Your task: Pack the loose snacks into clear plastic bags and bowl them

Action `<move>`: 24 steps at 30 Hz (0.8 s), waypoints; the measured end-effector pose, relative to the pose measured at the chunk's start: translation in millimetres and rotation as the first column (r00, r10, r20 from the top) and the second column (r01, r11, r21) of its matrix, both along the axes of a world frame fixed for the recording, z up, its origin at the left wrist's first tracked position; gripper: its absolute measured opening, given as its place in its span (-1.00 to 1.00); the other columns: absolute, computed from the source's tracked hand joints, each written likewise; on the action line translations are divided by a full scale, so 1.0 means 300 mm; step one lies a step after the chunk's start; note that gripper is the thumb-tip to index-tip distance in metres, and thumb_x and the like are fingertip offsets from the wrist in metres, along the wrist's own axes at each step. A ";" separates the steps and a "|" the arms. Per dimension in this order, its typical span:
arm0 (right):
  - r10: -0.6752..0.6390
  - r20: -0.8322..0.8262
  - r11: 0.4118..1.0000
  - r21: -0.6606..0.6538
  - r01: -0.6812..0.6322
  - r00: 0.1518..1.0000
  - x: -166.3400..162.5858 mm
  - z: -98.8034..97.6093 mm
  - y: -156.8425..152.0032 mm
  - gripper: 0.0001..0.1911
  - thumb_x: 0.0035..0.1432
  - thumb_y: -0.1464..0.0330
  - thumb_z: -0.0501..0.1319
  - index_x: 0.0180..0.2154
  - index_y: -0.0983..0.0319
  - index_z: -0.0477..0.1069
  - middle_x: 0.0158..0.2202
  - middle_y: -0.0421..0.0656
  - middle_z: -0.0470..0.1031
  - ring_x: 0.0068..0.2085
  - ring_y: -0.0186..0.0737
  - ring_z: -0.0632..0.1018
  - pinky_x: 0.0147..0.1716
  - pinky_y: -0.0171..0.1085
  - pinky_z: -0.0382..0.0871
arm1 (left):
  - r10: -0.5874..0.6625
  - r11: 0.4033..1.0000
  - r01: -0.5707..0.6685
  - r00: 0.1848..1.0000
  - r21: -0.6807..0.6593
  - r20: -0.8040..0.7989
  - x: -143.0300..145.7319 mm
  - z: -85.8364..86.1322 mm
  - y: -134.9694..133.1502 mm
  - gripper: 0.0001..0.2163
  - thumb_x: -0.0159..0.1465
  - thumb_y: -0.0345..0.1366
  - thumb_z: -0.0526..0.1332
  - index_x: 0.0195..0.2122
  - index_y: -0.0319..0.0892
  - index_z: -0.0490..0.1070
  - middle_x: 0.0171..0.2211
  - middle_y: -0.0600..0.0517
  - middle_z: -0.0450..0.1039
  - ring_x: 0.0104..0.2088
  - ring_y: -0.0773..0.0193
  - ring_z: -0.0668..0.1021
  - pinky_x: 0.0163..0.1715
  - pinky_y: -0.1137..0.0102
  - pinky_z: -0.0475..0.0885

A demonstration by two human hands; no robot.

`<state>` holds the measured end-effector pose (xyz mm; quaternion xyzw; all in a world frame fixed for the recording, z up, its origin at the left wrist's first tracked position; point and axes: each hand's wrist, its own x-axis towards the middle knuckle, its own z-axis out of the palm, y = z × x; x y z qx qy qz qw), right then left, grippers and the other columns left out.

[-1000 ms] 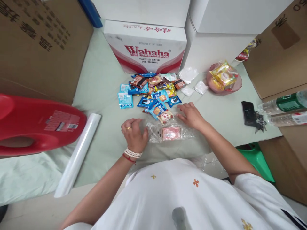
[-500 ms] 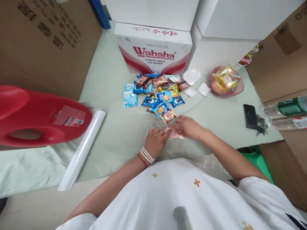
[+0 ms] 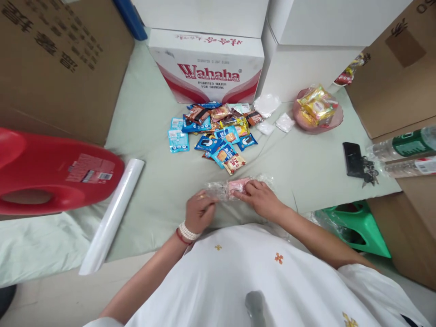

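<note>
In front of my body lies a small pink packet (image 3: 237, 184), with clear plastic film (image 3: 218, 190) spread out around it. My right hand (image 3: 264, 198) has its fingers closed over the packet's right part, pressing it to the cloth. At the film's left end my left hand (image 3: 200, 211) is closed, its thumb and index finger pinching the film's edge. A pile of wrapped snacks (image 3: 206, 143) lies just beyond my hands. The cream snack packet (image 3: 234, 163) is its nearest piece.
White folded plastic bundles (image 3: 285, 122) and a pink bowl of snacks (image 3: 335, 120) lie back right. A Wahaba-style water carton (image 3: 207, 68) stands behind the pile. At left are a red jug (image 3: 91, 175) and a film roll (image 3: 112, 218); at right, a black phone-like object (image 3: 353, 160) with keys and bottles (image 3: 413, 145).
My left hand has moved left, away from the pink packet, with the film's edge drawn out. My right hand has shifted over the packet, and more of the film shows.
</note>
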<state>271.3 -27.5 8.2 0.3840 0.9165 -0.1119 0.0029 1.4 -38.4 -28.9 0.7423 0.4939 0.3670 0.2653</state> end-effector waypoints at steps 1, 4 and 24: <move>-0.008 -0.004 1.000 -0.001 0.008 1.000 -0.003 -0.003 -0.002 -0.43 0.39 0.49 0.10 0.35 0.01 0.31 -0.06 0.03 0.43 0.04 0.04 0.31 -0.09 -0.09 0.21 | 0.168 0.986 -0.167 0.984 -0.028 0.059 -0.013 -0.002 -0.001 -0.69 0.38 -0.25 0.00 -0.29 -0.10 0.56 -0.47 0.01 0.48 -0.37 0.16 0.51 -0.23 0.23 0.46; -0.023 0.004 1.000 -0.005 0.023 1.000 -0.009 -0.005 -0.005 -0.42 0.38 0.50 0.11 0.34 0.00 0.33 -0.06 0.03 0.42 0.04 0.04 0.31 -0.07 -0.09 0.20 | 0.534 0.840 -0.534 0.845 -0.094 -0.027 -0.008 0.006 0.018 -0.66 0.41 -0.13 -0.01 -0.07 -0.17 0.50 -0.13 -0.15 0.53 -0.06 0.03 0.53 0.06 0.07 0.43; -0.141 -0.486 0.979 -0.195 0.051 0.862 0.129 -0.050 -0.071 -0.55 0.38 0.48 0.09 0.23 0.15 0.44 -0.05 0.02 0.52 0.15 0.00 0.41 0.11 0.04 0.44 | -0.186 0.981 0.146 0.889 -0.126 -0.418 0.272 0.104 0.026 -0.60 0.34 -0.38 0.09 0.18 -0.30 0.45 0.06 -0.26 0.49 0.04 0.00 0.55 -0.05 0.18 0.54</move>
